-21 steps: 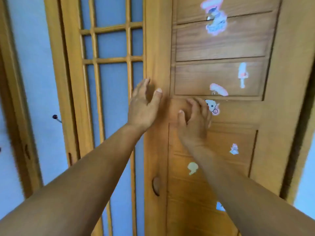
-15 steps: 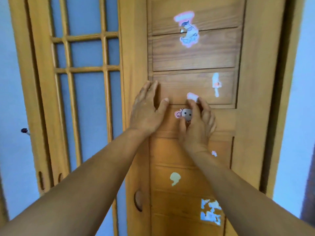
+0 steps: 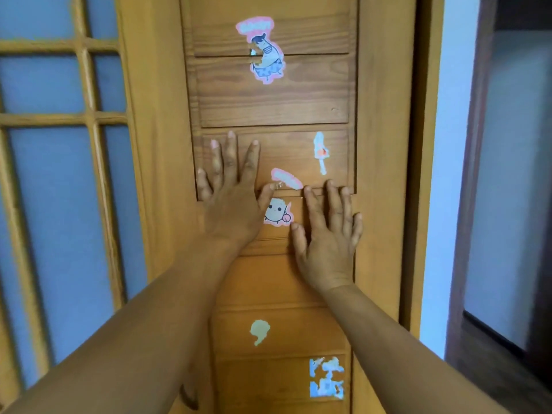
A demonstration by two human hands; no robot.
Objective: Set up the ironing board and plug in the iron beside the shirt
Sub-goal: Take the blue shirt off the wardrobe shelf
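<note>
Two hands, both flat and spread, holding nothing: left hand [image 3: 230,201] and right hand [image 3: 327,237] pressed palm-first against a wooden panelled door [image 3: 382,144].

Task items: ironing board, iron and shirt not in view; location cannot be told.

Risks, as judged: palms could slide on the smooth varnish under a hard push; fingers near the panel ledges could catch.

Surface: orange-brown slatted wood bearing worn stickers [image 3: 277,212].

Room: glazed lattice door [image 3: 59,121] to the left, pale blue wall [image 3: 448,174] to the right, dark frame at far right.
</note>
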